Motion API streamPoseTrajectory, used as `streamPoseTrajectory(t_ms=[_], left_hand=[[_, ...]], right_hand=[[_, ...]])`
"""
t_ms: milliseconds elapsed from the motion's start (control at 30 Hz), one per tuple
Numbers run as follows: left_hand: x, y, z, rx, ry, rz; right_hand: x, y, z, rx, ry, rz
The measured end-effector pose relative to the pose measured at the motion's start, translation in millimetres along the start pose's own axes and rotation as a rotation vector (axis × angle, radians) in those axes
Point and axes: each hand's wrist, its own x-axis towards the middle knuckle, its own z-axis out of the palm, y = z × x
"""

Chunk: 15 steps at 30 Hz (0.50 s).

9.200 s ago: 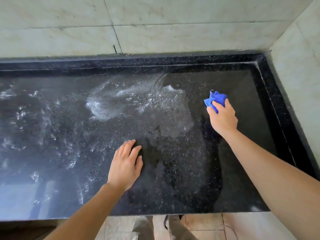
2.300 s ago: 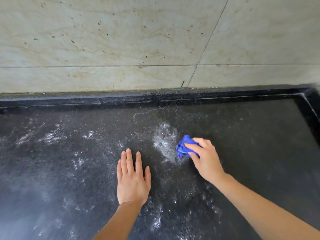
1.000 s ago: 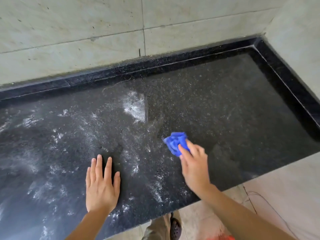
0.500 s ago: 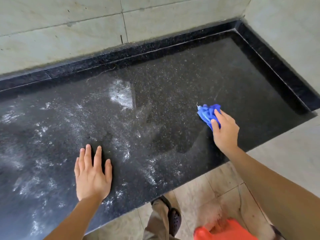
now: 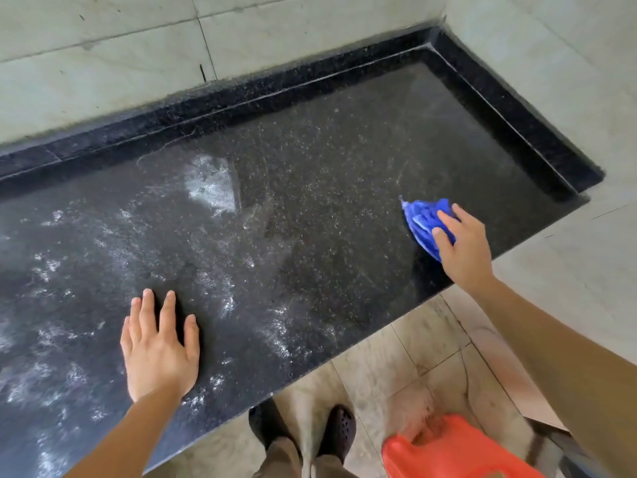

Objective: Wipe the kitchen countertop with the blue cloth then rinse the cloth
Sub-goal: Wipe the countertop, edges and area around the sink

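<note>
The black speckled countertop (image 5: 327, 208) fills the view, with white watery streaks over its left half and a pale patch near the back. My right hand (image 5: 463, 248) holds the bunched blue cloth (image 5: 422, 219) down on the countertop's right part, near the front edge, fingers curled over it. My left hand (image 5: 160, 350) lies flat on the stone at the front left, fingers straight and spread.
A raised black ledge (image 5: 517, 122) runs along the back and right side under pale tiled walls (image 5: 103, 63). Below the front edge are a tiled floor, my two dark shoes (image 5: 339, 431) and an orange plastic container (image 5: 451, 453).
My right hand has swept the cloth from the countertop's middle to the right, near the front edge. My left hand has stayed flat on the stone. The view has swung down and right.
</note>
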Motion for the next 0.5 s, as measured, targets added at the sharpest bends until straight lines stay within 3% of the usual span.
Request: streamPoseTrajectory(t_ms=[67,200,333,500], left_hand=[[-0.7,-0.6,1.0,0.005,-0.005,0.0],[1.0,-0.7,3.0,0.012,-0.008,0.001],[0.9,-0.3,1.5,0.012,-0.015,0.002],[0.4,0.2,-0.8,0.003,-0.037,0.001]], right_hand=[[-4.2,13.7,13.8,-0.14,0.019,0.091],[-65.3,-21.0,47.5,-0.196,0.101,-0.031],[-150.6,-86.5,77.4,0.01,0.094,-0.189],[-180.5,-150.7,81.0,0.392,-0.142,-0.284]])
